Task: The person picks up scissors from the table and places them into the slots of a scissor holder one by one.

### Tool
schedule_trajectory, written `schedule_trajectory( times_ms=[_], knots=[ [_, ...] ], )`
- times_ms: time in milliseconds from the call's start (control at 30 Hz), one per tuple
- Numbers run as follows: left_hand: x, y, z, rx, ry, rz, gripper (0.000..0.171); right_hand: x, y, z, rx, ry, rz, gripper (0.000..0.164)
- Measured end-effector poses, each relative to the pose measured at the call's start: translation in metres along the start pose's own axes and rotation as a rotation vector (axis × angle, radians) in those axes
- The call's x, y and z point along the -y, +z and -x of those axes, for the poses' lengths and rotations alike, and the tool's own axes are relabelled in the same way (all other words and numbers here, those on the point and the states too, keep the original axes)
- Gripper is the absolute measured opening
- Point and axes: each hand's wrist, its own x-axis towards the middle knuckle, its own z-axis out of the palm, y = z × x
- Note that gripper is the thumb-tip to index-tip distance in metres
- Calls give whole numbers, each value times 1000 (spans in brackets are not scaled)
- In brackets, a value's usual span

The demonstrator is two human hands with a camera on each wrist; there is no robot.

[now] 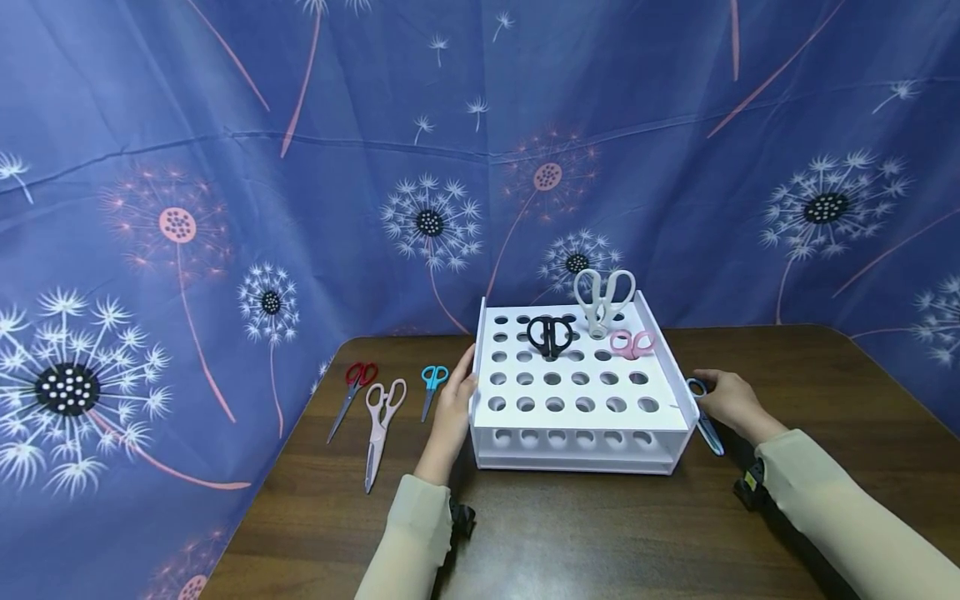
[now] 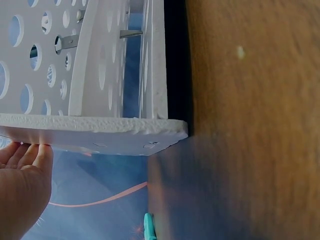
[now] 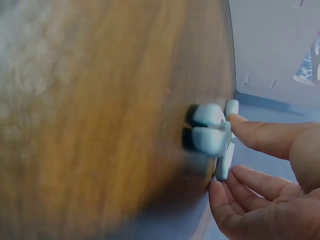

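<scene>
A white rack [image 1: 577, 421] with many round holes stands mid-table. Black scissors [image 1: 551, 335], white scissors [image 1: 603, 300] and pink scissors [image 1: 632, 342] stand in its far holes. My left hand [image 1: 457, 392] lies flat against the rack's left wall, fingers straight; in the left wrist view the left hand [image 2: 22, 185] touches the rack's edge [image 2: 100, 132]. Light blue scissors [image 1: 707, 421] lie on the table by the rack's right wall. My right hand [image 1: 712, 396] is at their handle. In the right wrist view my right hand [image 3: 225, 155] pinches the blue handle [image 3: 210, 132] between thumb and finger.
Left of the rack, red scissors [image 1: 352, 392], pale pink scissors [image 1: 378, 421] and small teal scissors [image 1: 431, 385] lie on the brown table [image 1: 585, 533]. A blue dandelion-print cloth [image 1: 300, 167] hangs behind and to the left. The table's left edge runs close to the red scissors.
</scene>
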Motion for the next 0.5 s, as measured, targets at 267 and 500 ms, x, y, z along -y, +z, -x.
schedule_trajectory(
  times_ms=[267, 500],
  knots=[
    [-21, 3, 7, -1, 18, -25, 50, -1, 0, -3, -1, 6, -2, 61],
    [-20, 3, 8, -2, -2, -19, 50, -1, -1, -3, 8, -7, 6, 58]
  ],
)
